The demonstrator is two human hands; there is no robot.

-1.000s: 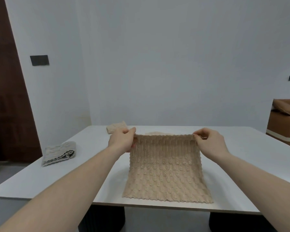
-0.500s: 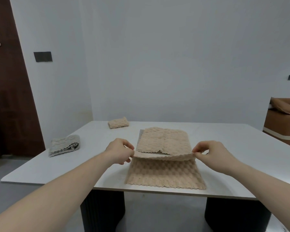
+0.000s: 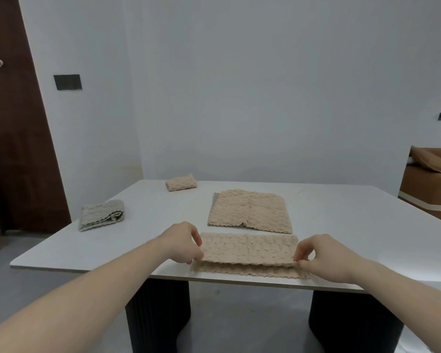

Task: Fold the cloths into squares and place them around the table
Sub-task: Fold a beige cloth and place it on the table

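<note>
A beige knitted cloth [image 3: 248, 250] lies folded in half at the near edge of the white table [image 3: 354, 225]. Its upper layer sits just short of the lower layer's front edge. My left hand [image 3: 182, 242] pinches the upper layer's left corner. My right hand [image 3: 318, 254] pinches its right corner. Behind it lies a stack of flat cloths [image 3: 250, 211], beige on top of grey. A folded grey cloth [image 3: 102, 217] rests near the table's left edge. A small folded beige cloth [image 3: 181, 182] sits at the far left.
A dark wooden door [image 3: 13, 138] stands to the left. A brown cardboard box [image 3: 430, 184] sits on the right beyond the table. White walls stand behind the table. Dark ribbed table legs [image 3: 158, 314] show below the near edge.
Both hands brought the cloth's far edge down and toward me, folding it in half onto its near part. The cloths lying behind came into view.
</note>
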